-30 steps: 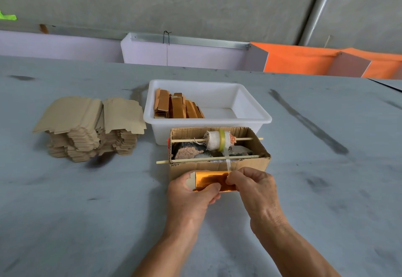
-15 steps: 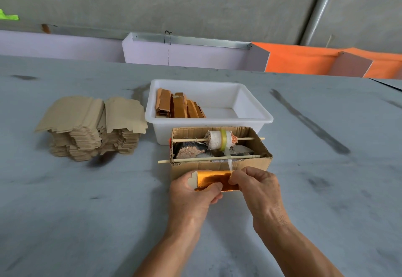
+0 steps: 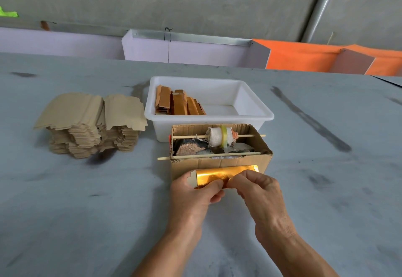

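Cardboard box [image 3: 219, 163] before tub [image 3: 256, 113]; flat stack [image 3: 91, 124] left of tub.

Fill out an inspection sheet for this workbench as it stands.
Surface: grey table, with dark smudges and streaks.
Job's things: gold foil piece, held in front of the cardboard box; a tape roll sits on the far one of two sticks across the box.
Clutter: white tub holding folded gold pieces at its left end; stack of tan card blanks to the left.
Grippers: left hand and right hand both pinch the foil piece.
Cables: thin dark wire hanging on the lilac panel.
Surroundings: concrete wall, orange panels, metal pipe.
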A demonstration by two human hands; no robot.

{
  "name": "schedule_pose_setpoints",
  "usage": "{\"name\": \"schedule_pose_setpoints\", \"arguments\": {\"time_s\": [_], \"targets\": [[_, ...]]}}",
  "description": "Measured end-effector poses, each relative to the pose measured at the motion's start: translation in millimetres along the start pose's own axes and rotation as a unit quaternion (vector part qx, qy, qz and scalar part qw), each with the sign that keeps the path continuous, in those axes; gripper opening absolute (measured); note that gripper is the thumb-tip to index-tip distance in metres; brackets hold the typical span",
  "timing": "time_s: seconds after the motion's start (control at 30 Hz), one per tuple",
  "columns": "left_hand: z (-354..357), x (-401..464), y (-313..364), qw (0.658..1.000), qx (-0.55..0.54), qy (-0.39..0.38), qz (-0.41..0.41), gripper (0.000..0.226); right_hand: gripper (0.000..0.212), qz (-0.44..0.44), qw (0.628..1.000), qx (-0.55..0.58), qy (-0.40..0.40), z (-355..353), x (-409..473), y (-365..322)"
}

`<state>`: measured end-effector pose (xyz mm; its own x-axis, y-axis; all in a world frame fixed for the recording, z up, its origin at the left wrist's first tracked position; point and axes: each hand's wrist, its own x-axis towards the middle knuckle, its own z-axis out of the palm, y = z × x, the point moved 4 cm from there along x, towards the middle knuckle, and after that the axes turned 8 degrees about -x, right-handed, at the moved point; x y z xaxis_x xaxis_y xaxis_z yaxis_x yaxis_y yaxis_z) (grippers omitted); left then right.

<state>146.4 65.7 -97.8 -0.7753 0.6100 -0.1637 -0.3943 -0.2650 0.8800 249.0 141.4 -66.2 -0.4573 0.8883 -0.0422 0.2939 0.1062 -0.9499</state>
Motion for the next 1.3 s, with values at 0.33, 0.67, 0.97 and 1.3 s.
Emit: {"name": "schedule_pose_setpoints", "arguments": {"time_s": [0.33, 0.67, 0.97, 1.3], "targets": [[2, 1, -5, 0.998, -0.041, -0.021, -0.037, 0.027, 0.024, -0.021, 0.998, 0.055, -0.010, -5, -15, 4], [7, -3, -6, 0.996, -0.065, -0.026, -0.059, 0.018, 0.034, -0.008, 0.997, 0.083, -0.004, 2, -17, 12], [8, -6, -7, 0.994, -0.081, -0.034, -0.064, 0.014, 0.036, -0.003, 0.996, 0.092, 0.004, 3, -18, 12], [7, -7, -6, 0.995, -0.076, -0.016, -0.065, 0.014, 0.038, -0.003, 0.997, 0.082, 0.014, 3, -18, 12]]}}
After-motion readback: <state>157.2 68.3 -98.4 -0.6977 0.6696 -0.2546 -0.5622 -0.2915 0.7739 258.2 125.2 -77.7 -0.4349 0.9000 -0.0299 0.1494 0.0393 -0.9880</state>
